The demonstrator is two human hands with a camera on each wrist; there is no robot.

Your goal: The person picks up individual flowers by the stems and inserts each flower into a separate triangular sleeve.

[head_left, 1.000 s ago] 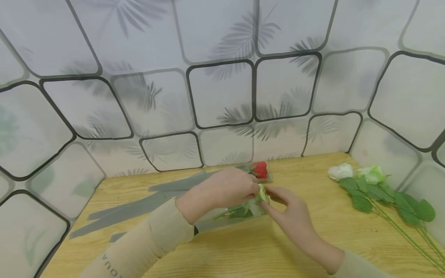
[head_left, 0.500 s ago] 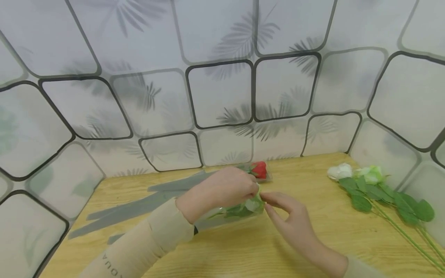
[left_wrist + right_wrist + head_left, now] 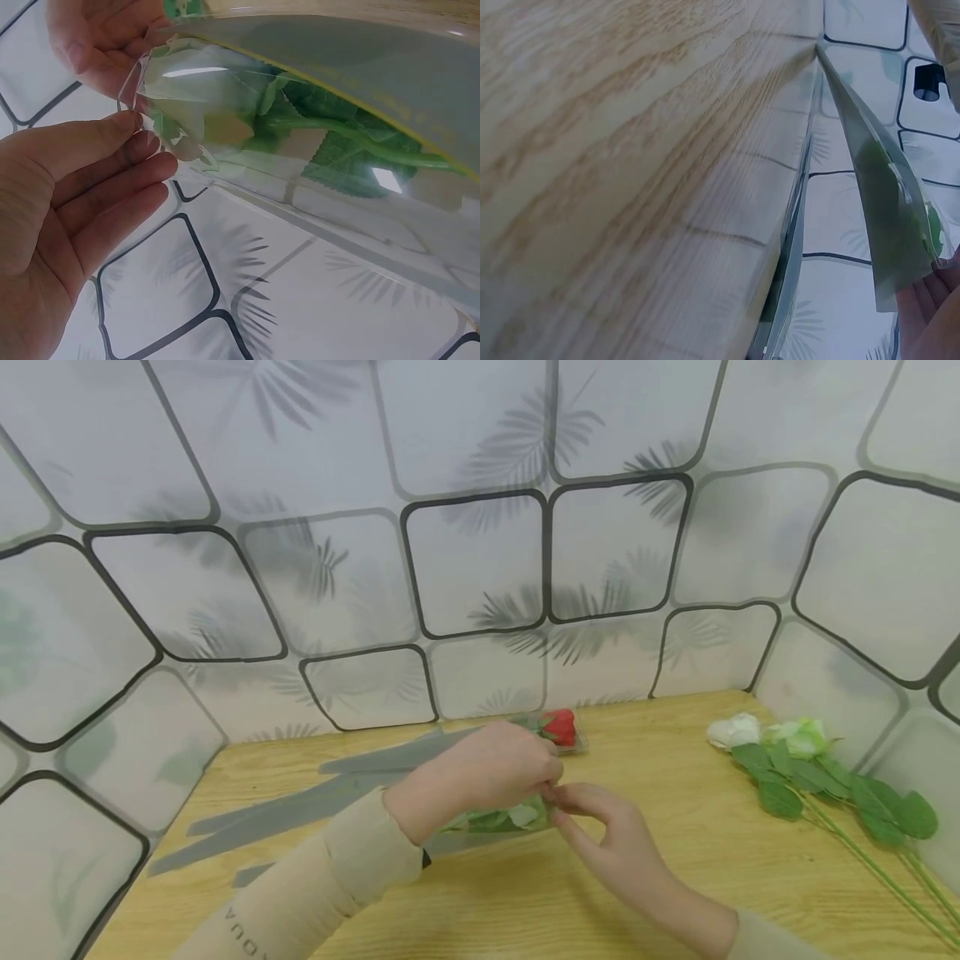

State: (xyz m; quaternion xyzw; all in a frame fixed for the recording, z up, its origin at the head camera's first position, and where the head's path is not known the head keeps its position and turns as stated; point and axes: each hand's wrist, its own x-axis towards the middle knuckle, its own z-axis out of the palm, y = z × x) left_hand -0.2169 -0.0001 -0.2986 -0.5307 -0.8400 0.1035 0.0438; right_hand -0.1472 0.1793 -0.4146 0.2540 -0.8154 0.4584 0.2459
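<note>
A rose stem with green leaves (image 3: pixel 352 150) and a pale green bloom (image 3: pixel 187 82) lies inside a clear-fronted, grey-backed flower sleeve (image 3: pixel 300 191). My left hand (image 3: pixel 498 768) pinches the clear film at the sleeve's mouth between thumb and forefinger, the other fingers extended, as the left wrist view shows. Facing it, my right hand (image 3: pixel 622 835) pinches the sleeve's edge beside the bloom. In the head view the hands nearly meet, hiding most of the bloom. The right wrist view has the sleeve (image 3: pixel 889 217) raised off the table, slanting.
Behind my hands lies a red rose (image 3: pixel 559 727) in another sleeve. Grey sleeves (image 3: pixel 285 806) spread to the left on the wooden table (image 3: pixel 660 910). At right lie a white rose (image 3: pixel 735 731) and a pale green rose (image 3: pixel 802 737) with long stems. Patterned cloth walls (image 3: pixel 480 560) enclose the table.
The pale green bloom, visible between my hands a second ago, is now mostly covered. My right hand has shifted left from the bloom to the sleeve's edge; my left hand stays nearly in place.
</note>
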